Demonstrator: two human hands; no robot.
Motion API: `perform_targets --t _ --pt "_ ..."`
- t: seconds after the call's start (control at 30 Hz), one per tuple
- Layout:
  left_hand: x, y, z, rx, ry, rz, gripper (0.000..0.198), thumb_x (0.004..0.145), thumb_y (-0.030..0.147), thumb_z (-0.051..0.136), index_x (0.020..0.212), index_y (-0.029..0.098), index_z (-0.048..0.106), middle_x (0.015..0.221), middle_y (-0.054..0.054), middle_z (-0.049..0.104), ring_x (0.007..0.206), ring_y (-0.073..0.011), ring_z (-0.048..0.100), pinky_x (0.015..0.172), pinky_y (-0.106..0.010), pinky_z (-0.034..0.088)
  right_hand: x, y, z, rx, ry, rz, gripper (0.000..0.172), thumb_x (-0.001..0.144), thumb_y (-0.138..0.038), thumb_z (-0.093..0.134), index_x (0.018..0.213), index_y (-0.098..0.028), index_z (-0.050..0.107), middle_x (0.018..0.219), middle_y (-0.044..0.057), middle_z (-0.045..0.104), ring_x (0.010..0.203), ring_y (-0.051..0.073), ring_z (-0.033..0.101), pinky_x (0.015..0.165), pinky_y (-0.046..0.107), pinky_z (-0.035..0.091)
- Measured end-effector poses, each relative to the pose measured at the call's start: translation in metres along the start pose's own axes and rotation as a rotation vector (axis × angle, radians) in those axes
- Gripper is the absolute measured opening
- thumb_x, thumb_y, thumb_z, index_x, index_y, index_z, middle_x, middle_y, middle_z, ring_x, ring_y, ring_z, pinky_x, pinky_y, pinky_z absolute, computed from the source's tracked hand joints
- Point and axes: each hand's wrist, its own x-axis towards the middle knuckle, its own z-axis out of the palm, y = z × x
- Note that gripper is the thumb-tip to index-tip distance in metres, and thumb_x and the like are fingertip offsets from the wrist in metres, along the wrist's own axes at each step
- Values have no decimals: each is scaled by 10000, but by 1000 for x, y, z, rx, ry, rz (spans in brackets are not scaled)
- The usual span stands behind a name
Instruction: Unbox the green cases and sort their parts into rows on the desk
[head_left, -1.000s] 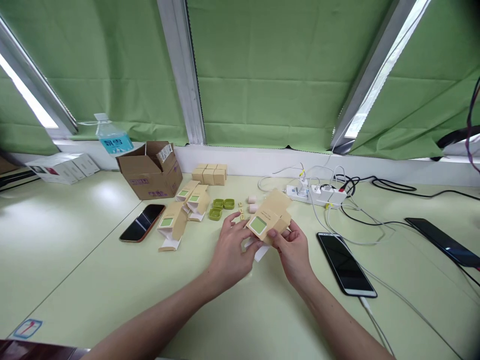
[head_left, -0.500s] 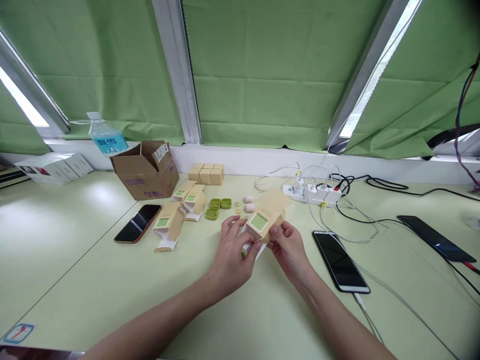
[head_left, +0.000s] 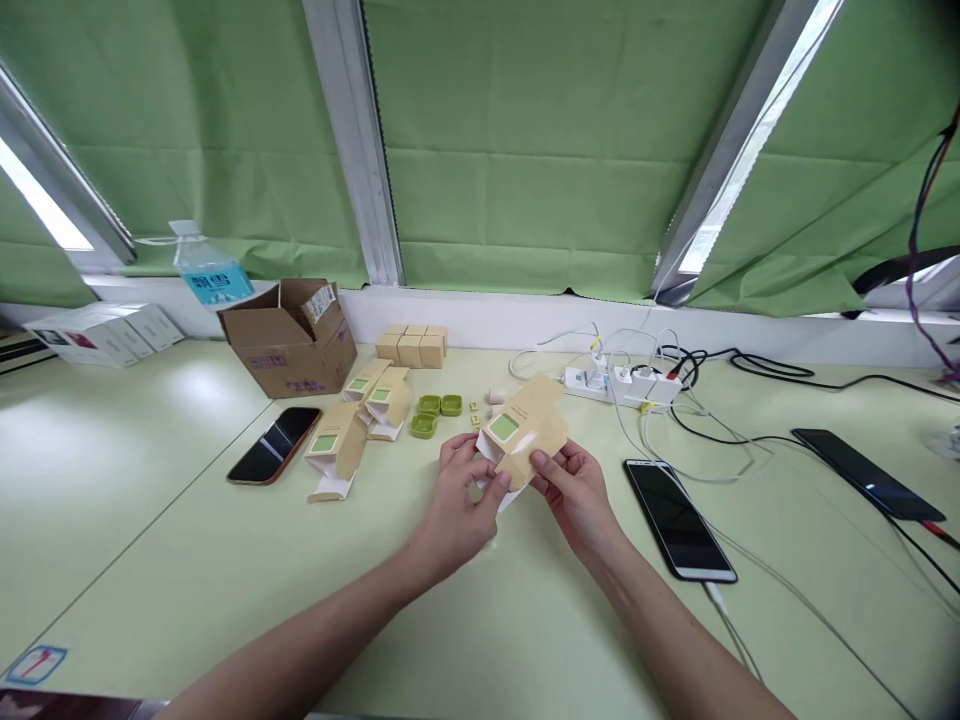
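Just right of the middle of the frame, a tan cardboard carton with a green square on its face is held between two bare hands. The left hand has thumb and fingers nearly together, pinching its lower end by a flap. The right hand is partly curled, its thumb pressing on the face and its fingers beneath, mostly hidden from me. In my judgement, this thumb should press only lightly, so that the thin walls do not buckle, and the left fingertips should follow the crease evenly. Left of the hands lie small olive-green square trays; an elbow's swing toward the black-edged white phone, lower right, is better avoided.
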Motion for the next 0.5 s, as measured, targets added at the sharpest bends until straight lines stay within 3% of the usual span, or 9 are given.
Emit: perform_targets --t 0.33,0.5 --pt "1 -6 2 59 -94 -85 456 1079 384 435 740 238 702 996 -94 726 1232 -302 521 1063 -498 467 -2 4 8 -69 98 -51 628 707 -388 966 1251 -232 694 1170 87 819 1028 289 789 915 486 678" --pt "3 -6 -4 63 -87 -91 451 1064 373 454 656 245 598 901 -78 730 1184 -302 548 1012 -501 484 -3 1 8 -82 136 -70 591 738 -393 946 1240 -222 685 1133 84 828 1010 279 791 914 487 678"
